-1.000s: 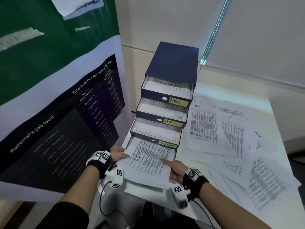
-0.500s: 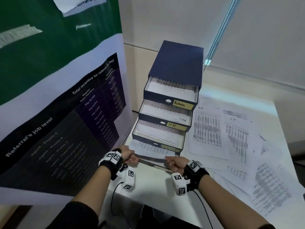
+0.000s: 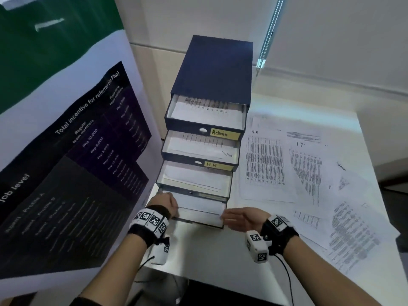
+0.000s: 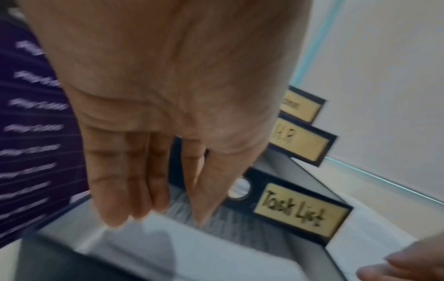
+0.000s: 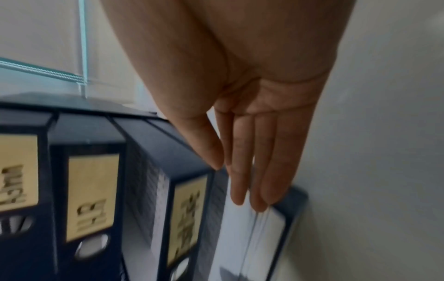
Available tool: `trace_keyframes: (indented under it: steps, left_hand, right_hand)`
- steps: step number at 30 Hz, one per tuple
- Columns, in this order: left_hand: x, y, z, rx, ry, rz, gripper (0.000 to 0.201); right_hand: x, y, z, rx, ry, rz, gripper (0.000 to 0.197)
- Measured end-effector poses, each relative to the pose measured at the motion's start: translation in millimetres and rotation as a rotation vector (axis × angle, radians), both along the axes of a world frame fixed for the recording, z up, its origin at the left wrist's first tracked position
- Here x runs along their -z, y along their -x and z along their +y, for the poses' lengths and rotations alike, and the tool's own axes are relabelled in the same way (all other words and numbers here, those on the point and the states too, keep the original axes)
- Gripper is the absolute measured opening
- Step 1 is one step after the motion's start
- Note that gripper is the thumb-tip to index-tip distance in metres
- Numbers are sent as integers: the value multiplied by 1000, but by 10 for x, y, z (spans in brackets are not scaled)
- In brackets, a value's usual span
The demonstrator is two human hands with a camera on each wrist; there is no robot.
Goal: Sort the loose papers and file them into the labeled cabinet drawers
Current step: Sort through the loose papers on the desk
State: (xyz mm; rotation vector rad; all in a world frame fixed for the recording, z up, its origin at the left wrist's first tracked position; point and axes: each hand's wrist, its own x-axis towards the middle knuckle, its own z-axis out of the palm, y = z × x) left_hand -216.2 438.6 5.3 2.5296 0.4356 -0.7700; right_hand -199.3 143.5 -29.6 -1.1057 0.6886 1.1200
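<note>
Now we have both hands at the bottom drawer (image 3: pixel 199 212) of the cabinet (image 3: pixel 212 69), which stands at the table's (image 3: pixel 212 250) back left corner with all four drawers pulled partway out in steps. Our left hand (image 3: pixel 164 203) lies over the drawer's left end, fingers straight and loose on the stack of paper (image 3: pixel 198 205) inside, gripping nothing; the left wrist view shows them flat on the top sheet just below the "Task List" label (image 4: pixel 300 211). Our right hand (image 3: pixel 241 217) is flat too, fingers together and straight, their tips against the drawer's right front corner and the sheets' edge. So neither hand clamps anything, and the sheets we are filing already lie in the drawer. We judge the step in hand to be squaring this stack, and to do it well we should tap the edges inward from both sides with flat fingers, press the pile down so no corner rides above the rim, and only then push the drawer, evenly from both ends so it does not skew in the case. A curled corner could catch under the drawer above. More loose papers (image 3: pixel 309 173) lie fanned over the right half of the table, some headed "HR" and "IT", so much sorting seems left. The "Admin" (image 3: pixel 224 134) and "HR" (image 3: pixel 217 166) drawers above also hold sheets.
</note>
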Motion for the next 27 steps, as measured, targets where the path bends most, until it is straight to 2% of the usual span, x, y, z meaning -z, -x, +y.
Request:
trace_keyframes:
  steps: [1,2,4,6,9,11,13,14,16,18,20,21,23,26,27]
  left_hand:
    - [-110,11,-109,89,13,-3,25]
    - [-158,-6,-218,144,108,24,25]
    - [-232,-65,-498,256,363,114,15]
    - [-217,-172,-861,334,579,133,14]
    - [-106,-436,-1562,245,815,152,23]
    - [32,-657,-2015,109,866,130,37]
    - [200,-907,-2380,-35,786,22,46]
    - [295,-1035,-2509,-86,681,-43,49]
    - [468,-1239,-2662,-157,415,-123,50]
    - [591,-1367,-2707,-218,223,-128,49]
    - [650,-1459,-2718,-318,173,-86,46]
    - [651,-1504,-2720,-351,170,-95,37]
    - [659,-1604,-2715,-366,174,-106,7]
    - [683,-1726,-2713,-403,239,-61,17]
    - [680,-1750,-2720,-412,244,-69,18]
  right_hand:
    - [-9,-32,-161,-2,40,-7,22]
    - [-13,-72,-334,9,79,-13,22]
    - [7,-190,-683,58,170,-35,22]
    - [47,-364,-1033,156,295,-94,22]
    - [181,-688,-1552,214,546,-302,23]
    - [247,-882,-1798,113,738,-480,24]
    - [313,-1052,-1955,-115,984,-628,28]
    - [339,-1126,-1990,-228,1060,-675,36]
    - [413,-1248,-2010,-353,1088,-720,56]
    - [479,-1325,-1972,-369,1053,-738,66]
    - [538,-1367,-1921,-302,994,-712,70]
    - [542,-1382,-1892,-254,963,-705,71]
    - [577,-1388,-1861,-197,923,-701,65]
    - [556,-1333,-1876,-277,877,-778,25]
    - [527,-1309,-1924,-295,837,-790,21]
